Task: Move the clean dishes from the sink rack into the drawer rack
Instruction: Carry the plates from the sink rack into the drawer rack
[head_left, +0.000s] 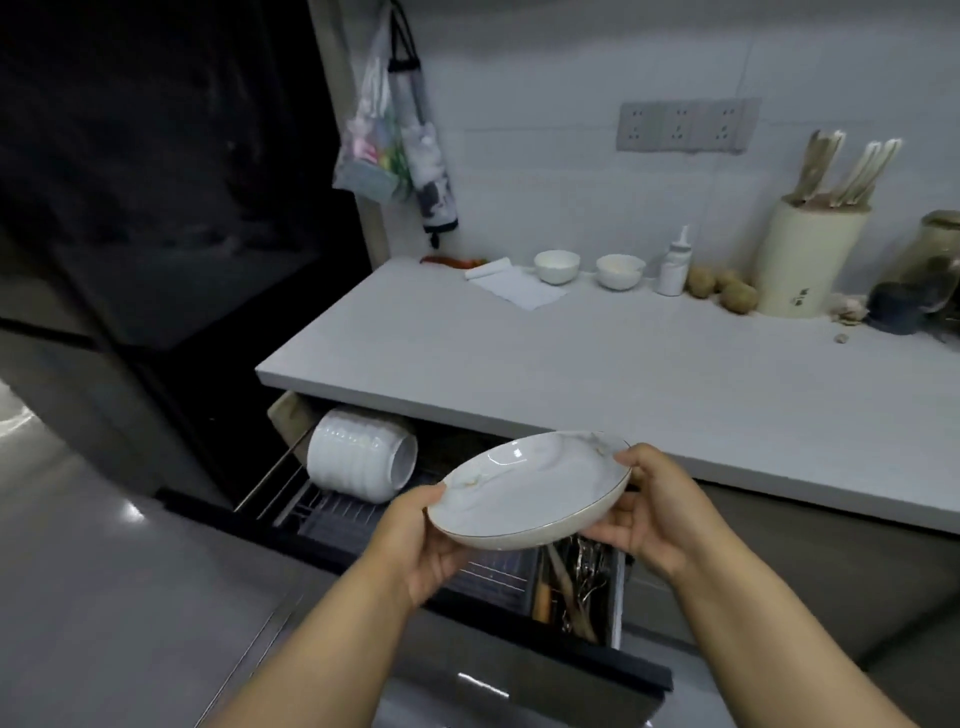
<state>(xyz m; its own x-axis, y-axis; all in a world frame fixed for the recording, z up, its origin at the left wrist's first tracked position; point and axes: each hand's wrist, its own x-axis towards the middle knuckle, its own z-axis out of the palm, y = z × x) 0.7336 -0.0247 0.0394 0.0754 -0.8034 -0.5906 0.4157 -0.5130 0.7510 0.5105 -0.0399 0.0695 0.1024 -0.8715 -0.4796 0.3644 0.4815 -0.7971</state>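
I hold a shallow white plate (530, 491) with a thin gold rim in both hands, tilted, above the open drawer rack (332, 512). My left hand (415, 545) grips its near left edge. My right hand (654, 504) grips its right edge. In the rack's back left corner a stack of white ribbed bowls (358, 454) lies on its side. A cutlery compartment (574, 587) with several utensils fills the drawer's right end. The sink rack is out of view.
The white counter (571, 364) overhangs the drawer. Along its back stand two small white bowls (557, 266), a squeeze bottle (674, 265), potatoes (727, 291), a cream knife holder (802, 254) and a folded cloth (514, 288). A black appliance (171, 208) stands at left.
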